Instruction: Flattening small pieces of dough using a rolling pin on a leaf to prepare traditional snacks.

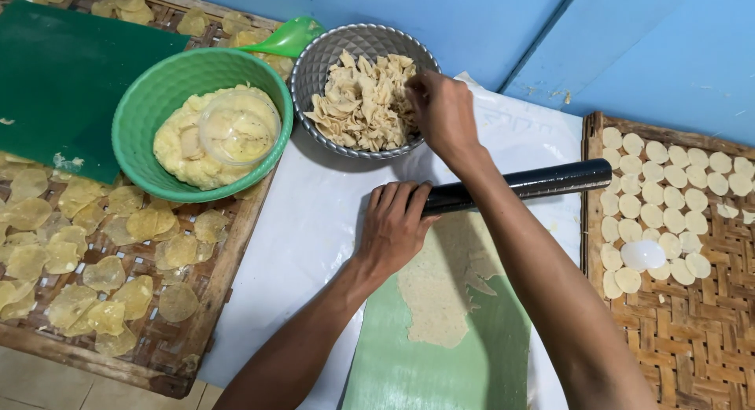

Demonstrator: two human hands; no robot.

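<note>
1. Blue painted wall [487, 25] backs a work surface covered by one white plastic sheet [314, 221].
2. Two woven bamboo trays flank it: the left tray [118, 355] carries many translucent yellow crackers, too overlapped to count; the right tray [692, 339] carries rows of small pale dough discs, several dozen, plus one white round cutter [643, 254].
3. One green mat [440, 363] lies on the sheet, with one thin sheet of rolled dough [440, 292] on it.
4. One green plastic bowl [149, 103] holds yellow dough and one clear lid.
5. One metal bowl [314, 64] holds a heap of dough scraps [362, 103].
6. One black rolling pin [543, 182] lies across the dough's far edge.
7. Left hand [393, 225] rests palm-down on the pin's end, fingers extended, not wrapped round it.
8. Right hand [443, 111] reaches into the metal bowl, fingertips pinched on the scraps.
</note>
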